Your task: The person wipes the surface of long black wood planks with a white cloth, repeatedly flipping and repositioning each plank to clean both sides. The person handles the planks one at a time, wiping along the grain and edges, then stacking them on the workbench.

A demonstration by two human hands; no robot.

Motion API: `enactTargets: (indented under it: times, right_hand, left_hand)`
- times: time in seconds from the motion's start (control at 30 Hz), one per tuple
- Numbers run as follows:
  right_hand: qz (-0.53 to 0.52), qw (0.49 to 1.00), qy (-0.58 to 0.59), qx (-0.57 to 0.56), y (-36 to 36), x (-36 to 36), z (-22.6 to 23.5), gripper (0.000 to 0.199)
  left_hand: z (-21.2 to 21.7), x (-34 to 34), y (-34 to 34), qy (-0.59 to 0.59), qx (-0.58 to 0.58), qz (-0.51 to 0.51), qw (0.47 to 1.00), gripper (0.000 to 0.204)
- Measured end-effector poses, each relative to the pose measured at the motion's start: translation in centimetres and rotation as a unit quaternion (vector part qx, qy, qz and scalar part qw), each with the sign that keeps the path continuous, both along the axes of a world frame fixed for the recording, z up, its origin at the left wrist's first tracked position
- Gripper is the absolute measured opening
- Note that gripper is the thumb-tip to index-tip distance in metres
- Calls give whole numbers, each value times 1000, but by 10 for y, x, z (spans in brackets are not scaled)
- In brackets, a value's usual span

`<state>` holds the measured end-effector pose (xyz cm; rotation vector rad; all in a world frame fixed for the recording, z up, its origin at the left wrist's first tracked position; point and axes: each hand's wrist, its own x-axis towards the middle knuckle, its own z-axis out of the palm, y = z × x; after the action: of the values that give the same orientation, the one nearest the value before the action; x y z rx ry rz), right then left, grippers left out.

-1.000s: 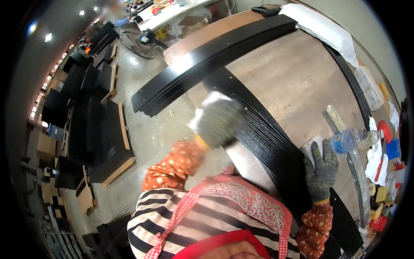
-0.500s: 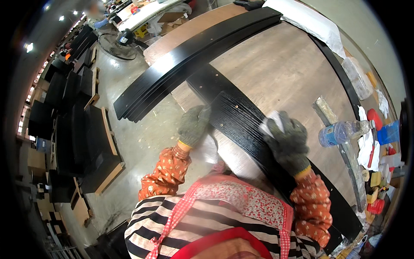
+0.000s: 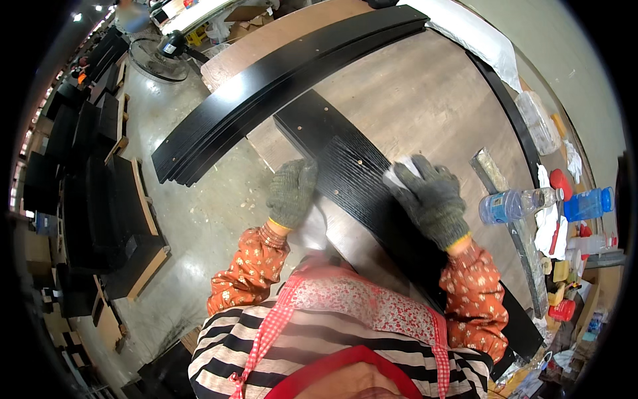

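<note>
A long black board [image 3: 362, 193] with visible grain and small round holes lies slantwise before me, on top of another black board [image 3: 302, 123]. At its left edge, my left hand [image 3: 292, 194] in a grey knit glove is closed, fingers curled against the edge. Just below that hand a whitish sheet-like thing [image 3: 311, 231] shows, partly hidden. My right hand [image 3: 433, 203], gloved the same way, presses a folded white cloth [image 3: 403, 173] at the board's right side. The fingers of this hand are bent over the cloth.
A stack of curved black boards [image 3: 286, 86] lies across the bench's far side. Right of my hands are a plastic bottle [image 3: 506, 207], a blue bottle [image 3: 588, 203] and a grey strip [image 3: 528, 256]. Black stacks on pallets [image 3: 133, 233] and a fan [image 3: 159, 56] stand leftward.
My right hand has slid a little farther away and leftward along the board with the white cloth. My left hand stays at the edge. The whole view has shifted slightly.
</note>
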<state>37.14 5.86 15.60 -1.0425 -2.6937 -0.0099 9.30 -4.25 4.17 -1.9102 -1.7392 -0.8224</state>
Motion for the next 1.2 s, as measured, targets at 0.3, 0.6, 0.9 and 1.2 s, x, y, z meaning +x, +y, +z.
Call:
enactTargets:
  times: [0.3, 0.6, 0.9, 1.2]
  right_hand:
    - [4, 999, 46, -8, 9, -16, -15, 35]
    - [37, 998, -10, 46, 18, -82, 3, 44]
    - [166, 982, -56, 74, -9, -147, 16, 32]
    - [147, 980, -133, 29, -18, -148, 15, 44]
  left_hand:
    - [-5, -4, 0, -4, -9, -4, 1000, 35]
    - [6, -2, -1, -507, -185, -13, 842, 36]
    - [17, -4, -9, -654, -311, -58, 687, 28]
    - [13, -20, -5, -478, -316, -182, 799, 32]
